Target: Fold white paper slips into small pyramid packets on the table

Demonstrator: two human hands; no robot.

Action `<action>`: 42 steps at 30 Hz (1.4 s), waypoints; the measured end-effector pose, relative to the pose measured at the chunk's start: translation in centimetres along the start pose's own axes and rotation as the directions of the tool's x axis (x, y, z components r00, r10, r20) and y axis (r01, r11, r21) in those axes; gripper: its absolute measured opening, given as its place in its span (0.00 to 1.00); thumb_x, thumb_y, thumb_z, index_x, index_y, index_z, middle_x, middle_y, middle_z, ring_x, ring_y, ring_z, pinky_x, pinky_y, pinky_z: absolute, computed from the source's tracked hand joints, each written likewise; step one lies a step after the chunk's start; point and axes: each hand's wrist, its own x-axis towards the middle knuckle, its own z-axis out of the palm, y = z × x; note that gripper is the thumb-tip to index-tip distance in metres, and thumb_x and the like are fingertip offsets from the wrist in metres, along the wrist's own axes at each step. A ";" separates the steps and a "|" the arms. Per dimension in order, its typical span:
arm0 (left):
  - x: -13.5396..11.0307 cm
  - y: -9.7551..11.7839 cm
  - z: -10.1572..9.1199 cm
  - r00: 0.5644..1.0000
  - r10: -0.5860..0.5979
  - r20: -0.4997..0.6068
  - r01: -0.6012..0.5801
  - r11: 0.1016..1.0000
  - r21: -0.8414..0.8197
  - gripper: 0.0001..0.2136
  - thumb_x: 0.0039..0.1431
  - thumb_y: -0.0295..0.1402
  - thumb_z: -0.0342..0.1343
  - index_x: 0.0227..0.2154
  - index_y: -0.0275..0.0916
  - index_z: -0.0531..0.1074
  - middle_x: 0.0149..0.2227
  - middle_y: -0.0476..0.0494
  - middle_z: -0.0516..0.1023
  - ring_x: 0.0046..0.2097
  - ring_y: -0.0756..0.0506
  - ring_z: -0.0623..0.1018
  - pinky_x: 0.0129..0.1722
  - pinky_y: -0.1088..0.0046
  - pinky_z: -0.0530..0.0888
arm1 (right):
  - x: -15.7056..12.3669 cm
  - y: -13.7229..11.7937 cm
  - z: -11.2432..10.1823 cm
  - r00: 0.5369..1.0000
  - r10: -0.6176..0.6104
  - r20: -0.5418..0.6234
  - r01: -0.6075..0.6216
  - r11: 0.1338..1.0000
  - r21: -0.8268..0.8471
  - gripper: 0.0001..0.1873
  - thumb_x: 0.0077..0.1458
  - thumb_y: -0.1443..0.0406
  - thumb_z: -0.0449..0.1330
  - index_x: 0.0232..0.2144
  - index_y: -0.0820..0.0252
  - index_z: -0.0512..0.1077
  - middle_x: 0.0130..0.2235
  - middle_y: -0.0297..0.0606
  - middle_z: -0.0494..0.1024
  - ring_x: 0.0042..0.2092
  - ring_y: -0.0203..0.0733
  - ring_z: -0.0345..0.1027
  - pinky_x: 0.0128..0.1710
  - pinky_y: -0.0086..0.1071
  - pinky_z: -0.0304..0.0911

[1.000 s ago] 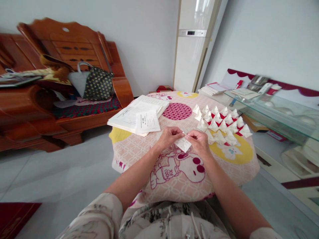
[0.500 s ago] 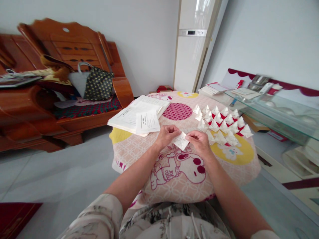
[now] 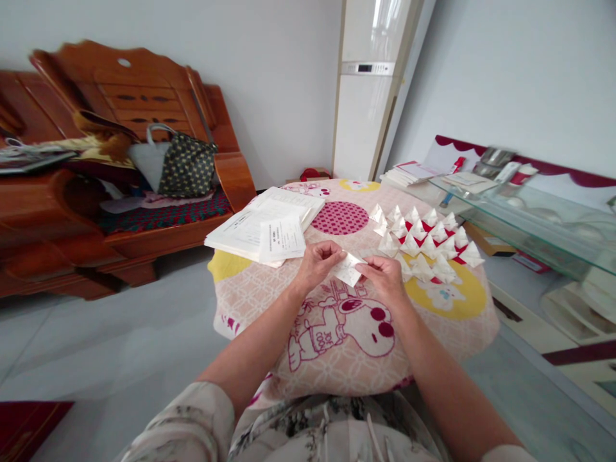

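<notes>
A small folded piece of white paper (image 3: pixel 348 271) is held above the near half of the round table. My left hand (image 3: pixel 320 260) pinches its left corner between thumb and fingers. On the other side, the fingertips of my right hand (image 3: pixel 385 273) are closed on its right edge. To the right of my right hand stand rows of folded paper pyramids (image 3: pixel 418 240), white with some red showing between them. Left of my hands lies a stack of printed sheets (image 3: pixel 235 224), with a smaller printed slip (image 3: pixel 283 237) on top.
The table wears a pink patterned cloth (image 3: pixel 337 356). A glass shelf unit (image 3: pixel 524 218) with papers, bowls and a cup adjoins on the right. A wooden sofa (image 3: pixel 144 240) holding a patterned bag (image 3: pixel 188 163) is at the left. Behind stands a tall white appliance (image 3: pixel 363 122).
The folded paper has turned slightly in my fingers, and its lower corner now looks blunter. Both hands keep their pinch. The whole view has shifted a little.
</notes>
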 end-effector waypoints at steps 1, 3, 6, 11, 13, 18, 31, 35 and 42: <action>-0.1 0.1 0.0 1.000 -0.005 0.012 0.005 1.000 -0.006 0.17 0.52 0.45 0.64 0.24 0.36 0.70 0.21 0.51 0.68 0.23 0.54 0.64 0.23 0.77 0.60 | 0.0 0.0 0.0 1.000 0.003 0.005 -0.003 1.000 0.005 0.14 0.46 0.54 0.68 0.24 0.59 0.78 0.22 0.34 0.77 0.25 0.40 0.68 0.25 0.31 0.64; -0.1 0.2 0.0 1.000 -0.016 0.025 0.017 1.000 -0.013 0.17 0.52 0.46 0.64 0.24 0.36 0.70 0.21 0.51 0.69 0.24 0.54 0.65 0.23 0.77 0.61 | -0.1 0.0 0.0 1.000 0.006 0.012 -0.006 1.000 0.006 0.15 0.46 0.53 0.68 0.24 0.60 0.77 0.23 0.34 0.77 0.25 0.40 0.68 0.25 0.31 0.63; -0.2 0.3 0.0 1.000 -0.020 0.014 0.020 1.000 -0.020 0.17 0.52 0.45 0.64 0.24 0.36 0.70 0.22 0.51 0.69 0.23 0.54 0.65 0.23 0.77 0.61 | -0.1 0.3 0.0 1.000 -0.015 0.018 0.015 1.000 -0.024 0.16 0.48 0.53 0.67 0.23 0.60 0.77 0.22 0.34 0.75 0.24 0.39 0.67 0.24 0.31 0.62; -0.1 0.2 -0.2 0.999 -0.032 0.027 0.034 0.997 -0.064 0.15 0.52 0.43 0.65 0.24 0.35 0.72 0.22 0.50 0.71 0.24 0.54 0.66 0.24 0.77 0.62 | -0.3 0.2 0.0 0.999 -0.050 0.016 0.050 0.998 -0.036 0.15 0.49 0.55 0.67 0.22 0.60 0.77 0.21 0.33 0.73 0.24 0.38 0.65 0.24 0.30 0.61; -0.1 0.1 -0.2 0.999 -0.037 0.039 0.039 0.997 -0.068 0.15 0.52 0.42 0.65 0.24 0.35 0.72 0.22 0.50 0.71 0.24 0.54 0.67 0.24 0.77 0.62 | -0.4 -0.1 0.0 0.998 -0.058 0.020 0.059 0.997 -0.041 0.15 0.50 0.55 0.67 0.21 0.60 0.76 0.20 0.33 0.73 0.24 0.37 0.65 0.24 0.29 0.60; 0.0 0.2 -0.3 0.997 -0.049 0.054 0.054 0.995 -0.088 0.15 0.51 0.42 0.66 0.24 0.35 0.72 0.21 0.51 0.71 0.24 0.54 0.66 0.24 0.77 0.62 | -0.5 -0.6 0.0 0.998 -0.067 0.020 0.068 0.995 -0.071 0.16 0.50 0.55 0.66 0.19 0.59 0.75 0.19 0.32 0.71 0.23 0.36 0.64 0.24 0.29 0.59; 0.1 -0.1 0.3 0.985 -0.160 0.064 0.171 0.950 -0.263 0.13 0.47 0.38 0.66 0.20 0.35 0.70 0.19 0.53 0.69 0.20 0.55 0.64 0.22 0.78 0.59 | -0.3 -0.2 -0.1 0.998 -0.031 0.056 0.023 0.990 0.137 0.14 0.48 0.59 0.67 0.16 0.59 0.73 0.19 0.30 0.69 0.23 0.34 0.59 0.25 0.30 0.57; 0.2 -0.2 -0.1 0.980 -0.180 0.090 0.196 0.956 -0.220 0.13 0.46 0.38 0.66 0.21 0.35 0.70 0.18 0.53 0.69 0.20 0.55 0.64 0.21 0.78 0.59 | -0.2 -0.1 -0.3 0.984 0.051 0.173 -0.092 0.967 0.236 0.13 0.50 0.57 0.65 0.21 0.59 0.77 0.23 0.34 0.75 0.25 0.38 0.65 0.28 0.33 0.63; 0.0 -0.6 0.3 0.953 -0.196 0.230 0.219 0.973 -0.077 0.12 0.45 0.37 0.66 0.22 0.33 0.72 0.18 0.53 0.68 0.19 0.56 0.64 0.20 0.79 0.59 | -0.2 0.1 -0.2 0.966 0.059 0.253 -0.087 0.991 0.102 0.16 0.46 0.57 0.69 0.18 0.60 0.70 0.19 0.28 0.64 0.22 0.32 0.54 0.23 0.28 0.49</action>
